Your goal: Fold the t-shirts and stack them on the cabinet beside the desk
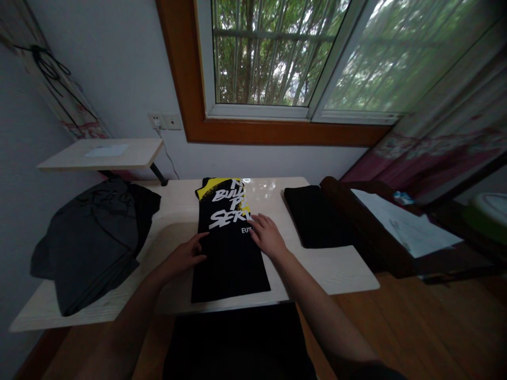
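Find folded black cloth T-shirt (227, 266) with yellow-white print mid-frame on pale wooden table (336, 272), flanked by loosely spread left hand (184, 257) and right hand (270, 236). Probably light, soft, limp; grip by side edges.

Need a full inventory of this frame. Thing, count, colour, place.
Table: 1, pale, centre
Printed garment: 1, black with yellow and white print, mid-table
Folded cloth: 1, black, table's right side
Bunched garment: 1, dark grey, table's left side
Raised shelf: 1, pale, above table's left side
Label sheet: 1, white, on shelf
Window: 1, white frame, brown surround, behind table
Sockets: 2, white, wall left of window
Curtains: 2, pale and pink, far left and right
Paper: white, right, count unclear
Floor: 1, brown, below
Left hand: 1, bare, printed garment's left edge
Right hand: 1, bare, its right edge
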The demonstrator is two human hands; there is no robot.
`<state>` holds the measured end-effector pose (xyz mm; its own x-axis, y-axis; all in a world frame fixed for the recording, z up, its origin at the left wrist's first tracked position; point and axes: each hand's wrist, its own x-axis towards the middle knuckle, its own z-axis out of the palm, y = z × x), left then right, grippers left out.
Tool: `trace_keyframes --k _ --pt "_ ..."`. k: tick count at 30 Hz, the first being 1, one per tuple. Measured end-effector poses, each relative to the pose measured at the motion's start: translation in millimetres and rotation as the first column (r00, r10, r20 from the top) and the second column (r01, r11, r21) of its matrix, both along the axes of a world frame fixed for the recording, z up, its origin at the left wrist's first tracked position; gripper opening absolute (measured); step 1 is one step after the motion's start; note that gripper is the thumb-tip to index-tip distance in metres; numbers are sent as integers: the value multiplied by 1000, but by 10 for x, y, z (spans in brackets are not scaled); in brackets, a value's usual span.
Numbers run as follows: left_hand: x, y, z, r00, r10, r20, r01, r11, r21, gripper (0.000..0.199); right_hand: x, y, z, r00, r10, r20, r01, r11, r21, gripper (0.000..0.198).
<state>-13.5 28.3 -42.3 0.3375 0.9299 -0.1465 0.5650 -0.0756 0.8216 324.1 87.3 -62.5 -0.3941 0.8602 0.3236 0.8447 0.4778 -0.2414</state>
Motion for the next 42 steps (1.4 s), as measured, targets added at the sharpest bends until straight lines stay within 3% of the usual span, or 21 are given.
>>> trace_keyframes --k 3,6,10,14,19,23,29,33,35,42 --pt "-55 23 -25 1000 2 26 -2 1000 -6 68 -53 -60 50 998 59 -14 -58 997 44 37" --pt "-102 86 -84 994 52 92 -47 997 -63 70 -197 -155 104 973 230 -12 -229 972 43 29" --pt "-99 253 -140 964 174 199 -148 979 -138 74 -507 -293 188 903 429 25 -428 903 -29 23" --pt "-53 468 -141 936 235 262 -211 970 -118 73 -827 -406 310 823 565 62 -560 825 -81 25" --pt "-29 711 -139 931 247 269 -225 968 -111 71 -1136 -486 395 729 678 91 -667 734 -127 35" --pt "-60 811 -167 935 251 251 -227 966 -121 74 -1284 -491 402 667 737 109 -709 673 -211 29" --pt "-87 824 -268 953 217 209 -219 976 -14 77 -1291 -474 426 666 742 77 -712 664 -228 36" --pt "-56 824 -283 954 238 183 -245 969 19 75 -1228 -499 439 698 706 119 -681 706 -193 20" --pt "-46 825 -265 955 249 161 -257 966 32 73 -1210 -518 451 701 697 149 -676 717 -170 23" --pt "-56 829 -253 958 242 152 -251 967 38 68 -1251 -510 454 656 739 155 -721 674 -162 17"
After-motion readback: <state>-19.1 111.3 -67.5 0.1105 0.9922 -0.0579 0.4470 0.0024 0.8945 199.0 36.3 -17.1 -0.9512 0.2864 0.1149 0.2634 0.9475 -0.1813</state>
